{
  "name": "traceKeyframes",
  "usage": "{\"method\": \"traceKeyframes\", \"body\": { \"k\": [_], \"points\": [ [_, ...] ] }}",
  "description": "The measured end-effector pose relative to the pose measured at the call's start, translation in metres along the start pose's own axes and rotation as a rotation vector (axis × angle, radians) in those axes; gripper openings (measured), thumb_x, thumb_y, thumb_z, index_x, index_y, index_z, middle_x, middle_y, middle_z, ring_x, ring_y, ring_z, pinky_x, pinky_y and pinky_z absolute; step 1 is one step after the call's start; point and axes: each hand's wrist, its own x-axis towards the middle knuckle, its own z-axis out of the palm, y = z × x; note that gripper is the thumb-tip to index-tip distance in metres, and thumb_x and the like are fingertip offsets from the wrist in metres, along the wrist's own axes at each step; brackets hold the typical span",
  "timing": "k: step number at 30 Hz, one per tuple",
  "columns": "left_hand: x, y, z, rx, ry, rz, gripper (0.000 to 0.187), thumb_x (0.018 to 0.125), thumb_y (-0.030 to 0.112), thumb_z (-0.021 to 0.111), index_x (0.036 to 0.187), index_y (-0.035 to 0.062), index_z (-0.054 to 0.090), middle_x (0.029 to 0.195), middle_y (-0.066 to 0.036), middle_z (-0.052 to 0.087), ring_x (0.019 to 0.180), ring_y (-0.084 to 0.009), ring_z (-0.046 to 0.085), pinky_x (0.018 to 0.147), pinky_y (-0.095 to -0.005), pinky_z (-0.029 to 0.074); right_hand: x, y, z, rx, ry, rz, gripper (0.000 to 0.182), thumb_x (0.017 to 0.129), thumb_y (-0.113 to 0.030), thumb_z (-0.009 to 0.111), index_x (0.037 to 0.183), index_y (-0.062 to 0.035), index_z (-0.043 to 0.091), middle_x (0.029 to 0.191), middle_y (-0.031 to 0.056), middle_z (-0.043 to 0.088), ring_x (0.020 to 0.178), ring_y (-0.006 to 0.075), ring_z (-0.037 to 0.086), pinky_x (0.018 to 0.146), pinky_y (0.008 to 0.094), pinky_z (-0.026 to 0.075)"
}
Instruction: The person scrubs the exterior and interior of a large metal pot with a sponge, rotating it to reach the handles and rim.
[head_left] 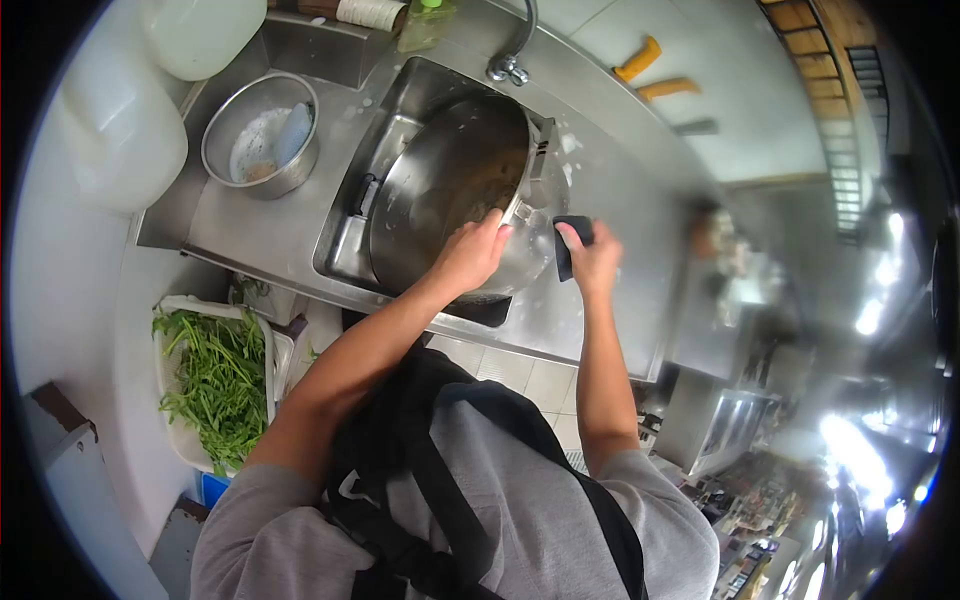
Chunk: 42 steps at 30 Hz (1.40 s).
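A large stainless steel pot [425, 185] lies tilted on its side in the sink [332, 240], its open mouth facing left and up, with brownish residue and water inside. My left hand [470, 255] is closed over the pot's near rim, fingers on the metal. Just right of the pot's outer wall, my right hand [597, 258] grips a dark scouring pad [564, 262]. Suds streak the pot's outside and the steel counter near it. One pot handle [365, 195] shows at the left, against the sink divider.
A steel bowl [213, 150] holding a blue sponge [293, 135] and suds stands left of the sink. The faucet [508, 70] rises behind. Below left, a white crate [163, 350] carries leafy greens [220, 385]. Yellow-handled tools [640, 60] are at the wall; white jugs [120, 130] stand at left.
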Motion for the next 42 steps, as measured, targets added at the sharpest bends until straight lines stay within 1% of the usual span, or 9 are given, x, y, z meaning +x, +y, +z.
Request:
{"method": "traceKeyframes", "body": {
  "k": [3, 6, 11, 13, 18, 21, 25, 34, 42],
  "points": [
    [-0.002, 0.003, -0.003, 0.035, 0.050, 0.062, 0.019, 0.097, 0.021, 0.050, 0.100, 0.0025, 0.050, 0.076, -0.025, 0.062, 0.073, -0.0471, 0.060, 0.065, -0.0579, 0.043, -0.026, -0.024, -0.015, -0.017, 0.037, -0.211, 0.011, 0.081, -0.008, 0.072, 0.082, -0.0010, 0.063, 0.078, 0.0150, 0.063, 0.071, 0.0336, 0.063, 0.066, 0.0401, 0.051],
    [-0.007, -0.001, -0.003, -0.109, 0.078, 0.068, 0.018, 0.096, 0.017, 0.051, 0.108, 0.0030, 0.053, 0.075, -0.021, 0.062, 0.073, -0.0440, 0.062, 0.064, -0.0518, 0.046, -0.037, -0.047, -0.004, -0.005, 0.170, -0.439, 0.036, 0.062, 0.010, 0.064, 0.096, -0.0031, 0.066, 0.097, 0.0124, 0.060, 0.092, 0.0318, 0.061, 0.076, 0.0412, 0.052],
    [-0.007, -0.003, -0.006, -0.136, -0.031, 0.090, 0.029, 0.097, 0.013, 0.050, 0.123, 0.0018, 0.054, 0.086, -0.019, 0.065, 0.079, -0.0366, 0.067, 0.069, -0.0396, 0.050, -0.050, -0.056, 0.037, -0.013, 0.288, -0.524, 0.032, 0.066, 0.001, 0.065, 0.097, -0.0031, 0.067, 0.101, 0.0085, 0.062, 0.093, 0.0270, 0.060, 0.081, 0.0376, 0.050],
    [-0.008, -0.007, -0.004, -0.163, 0.071, 0.176, 0.031, 0.097, 0.012, 0.048, 0.126, 0.0007, 0.054, 0.093, -0.020, 0.067, 0.081, -0.0329, 0.068, 0.074, -0.0373, 0.051, -0.051, -0.055, 0.045, -0.001, 0.309, -0.495, 0.031, 0.067, -0.001, 0.066, 0.098, -0.0024, 0.066, 0.103, 0.0080, 0.063, 0.095, 0.0265, 0.060, 0.083, 0.0373, 0.049],
    [-0.013, -0.012, -0.009, -0.086, -0.050, -0.036, 0.035, 0.098, 0.009, 0.043, 0.131, -0.0029, 0.052, 0.097, -0.021, 0.069, 0.087, -0.0210, 0.068, 0.077, -0.0330, 0.050, -0.051, -0.052, 0.046, 0.107, 0.292, -0.510, 0.035, 0.065, 0.000, 0.068, 0.100, -0.0029, 0.069, 0.111, 0.0076, 0.066, 0.101, 0.0256, 0.061, 0.082, 0.0374, 0.049],
    [-0.013, -0.019, -0.003, -0.157, 0.009, 0.119, 0.036, 0.099, 0.010, 0.041, 0.131, -0.0038, 0.051, 0.101, -0.020, 0.069, 0.090, -0.0208, 0.067, 0.081, -0.0315, 0.050, -0.051, -0.048, 0.055, 0.067, 0.318, -0.496, 0.035, 0.068, -0.004, 0.066, 0.103, -0.0047, 0.069, 0.118, 0.0044, 0.066, 0.101, 0.0226, 0.060, 0.083, 0.0359, 0.048],
    [-0.019, -0.017, -0.008, -0.112, -0.072, -0.015, 0.038, 0.099, 0.011, 0.041, 0.132, -0.0046, 0.050, 0.110, -0.019, 0.067, 0.100, -0.0215, 0.066, 0.088, -0.0308, 0.048, -0.053, -0.022, 0.046, 0.016, 0.245, -0.444, 0.034, 0.071, -0.008, 0.065, 0.104, -0.0082, 0.070, 0.120, 0.0004, 0.068, 0.097, 0.0193, 0.060, 0.084, 0.0338, 0.046],
    [-0.014, -0.027, -0.007, -0.085, -0.076, 0.021, 0.038, 0.100, 0.015, 0.043, 0.132, -0.0047, 0.051, 0.083, -0.010, 0.065, 0.070, -0.0128, 0.057, 0.068, -0.0286, 0.047, -0.048, -0.047, 0.037, -0.042, 0.226, -0.498, 0.032, 0.074, -0.011, 0.062, 0.105, -0.0084, 0.070, 0.119, 0.0015, 0.067, 0.098, 0.0181, 0.061, 0.085, 0.0340, 0.046],
    [-0.020, -0.035, -0.008, -0.225, -0.113, 0.018, 0.038, 0.100, 0.014, 0.044, 0.132, -0.0060, 0.051, 0.075, -0.004, 0.056, 0.068, -0.0068, 0.049, 0.063, -0.0249, 0.043, -0.059, 0.016, 0.017, -0.158, 0.196, -0.314, 0.032, 0.073, -0.006, 0.063, 0.104, -0.0073, 0.071, 0.106, 0.0040, 0.072, 0.085, 0.0206, 0.062, 0.078, 0.0342, 0.047]
  ]
}}
